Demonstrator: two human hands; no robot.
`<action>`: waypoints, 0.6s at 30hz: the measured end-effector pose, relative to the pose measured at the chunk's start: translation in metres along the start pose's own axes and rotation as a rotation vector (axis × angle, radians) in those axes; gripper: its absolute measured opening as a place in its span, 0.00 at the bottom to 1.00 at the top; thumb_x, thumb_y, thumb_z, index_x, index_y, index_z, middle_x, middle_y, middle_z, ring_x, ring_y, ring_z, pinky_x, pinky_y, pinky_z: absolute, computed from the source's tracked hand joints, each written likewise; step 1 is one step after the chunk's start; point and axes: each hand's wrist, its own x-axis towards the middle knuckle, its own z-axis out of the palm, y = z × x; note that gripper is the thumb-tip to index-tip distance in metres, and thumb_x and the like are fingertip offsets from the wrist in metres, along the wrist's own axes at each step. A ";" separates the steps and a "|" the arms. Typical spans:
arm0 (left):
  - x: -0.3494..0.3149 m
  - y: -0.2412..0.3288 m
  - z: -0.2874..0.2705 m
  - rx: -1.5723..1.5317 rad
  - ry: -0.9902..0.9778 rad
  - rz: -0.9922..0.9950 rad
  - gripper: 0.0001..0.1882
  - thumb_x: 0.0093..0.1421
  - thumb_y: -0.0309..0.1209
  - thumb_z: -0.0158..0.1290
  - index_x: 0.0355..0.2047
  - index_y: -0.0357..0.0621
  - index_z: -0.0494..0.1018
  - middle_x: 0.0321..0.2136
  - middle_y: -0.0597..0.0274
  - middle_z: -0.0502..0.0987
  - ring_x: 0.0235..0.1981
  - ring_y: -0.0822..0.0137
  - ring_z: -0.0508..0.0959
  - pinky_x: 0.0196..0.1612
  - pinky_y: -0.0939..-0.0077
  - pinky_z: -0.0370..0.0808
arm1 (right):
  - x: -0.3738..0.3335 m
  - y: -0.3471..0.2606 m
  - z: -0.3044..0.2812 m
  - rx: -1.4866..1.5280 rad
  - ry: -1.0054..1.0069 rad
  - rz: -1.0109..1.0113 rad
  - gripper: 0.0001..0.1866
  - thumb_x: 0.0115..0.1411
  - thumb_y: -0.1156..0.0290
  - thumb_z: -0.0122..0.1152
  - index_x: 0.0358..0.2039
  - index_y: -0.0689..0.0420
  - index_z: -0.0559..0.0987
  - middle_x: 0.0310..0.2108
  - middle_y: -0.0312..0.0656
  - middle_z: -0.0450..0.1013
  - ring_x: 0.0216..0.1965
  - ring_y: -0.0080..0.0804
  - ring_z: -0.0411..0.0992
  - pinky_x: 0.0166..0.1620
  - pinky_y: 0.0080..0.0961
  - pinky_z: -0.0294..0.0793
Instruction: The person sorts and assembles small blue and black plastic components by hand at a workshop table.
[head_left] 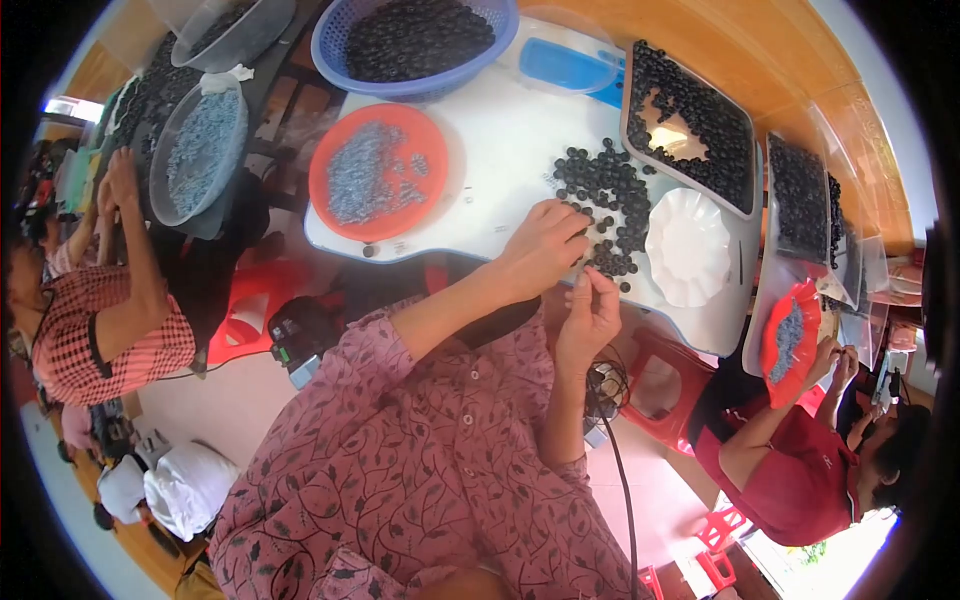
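Note:
My left hand [546,248] reaches over the front edge of a white table [490,130]. Its fingers are curled together at the near side of a loose pile of small black round pieces [612,190]. Close beside it, just off the table edge, my right hand [588,318] is raised with thumb and fingers pinched. What either hand grips is too small or too covered to make out. A white scalloped dish [688,248] stands right of the pile. To the left lies a round orange tray [431,150] with many small clear bluish parts [362,172].
A blue basket [330,62] full of black pieces stands at the back left, a rectangular tray [690,170] of them at the back right. A blue lid [568,66] lies between. People sit working on both sides [110,320] [790,460]. A dark cable [622,470] hangs by my right arm.

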 end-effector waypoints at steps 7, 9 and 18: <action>-0.016 -0.009 -0.004 -0.128 0.082 -0.099 0.07 0.45 0.25 0.54 0.28 0.39 0.75 0.41 0.58 0.75 0.43 0.57 0.73 0.51 0.62 0.67 | -0.001 0.002 0.001 -0.014 -0.003 0.016 0.07 0.63 0.73 0.59 0.40 0.61 0.78 0.30 0.32 0.73 0.27 0.15 0.68 0.29 0.12 0.67; -0.018 -0.010 -0.006 -0.130 0.129 -0.134 0.08 0.45 0.22 0.54 0.29 0.39 0.75 0.41 0.57 0.75 0.43 0.56 0.73 0.49 0.63 0.69 | -0.001 0.003 0.001 -0.010 -0.005 0.020 0.07 0.63 0.73 0.59 0.40 0.60 0.78 0.29 0.32 0.73 0.26 0.15 0.68 0.29 0.12 0.67; -0.014 -0.017 -0.015 -0.046 0.265 -0.273 0.09 0.46 0.20 0.52 0.31 0.41 0.75 0.35 0.59 0.73 0.37 0.55 0.72 0.41 0.62 0.68 | -0.001 0.004 0.000 -0.018 -0.009 0.026 0.07 0.62 0.71 0.60 0.39 0.60 0.79 0.29 0.32 0.74 0.27 0.15 0.68 0.29 0.12 0.67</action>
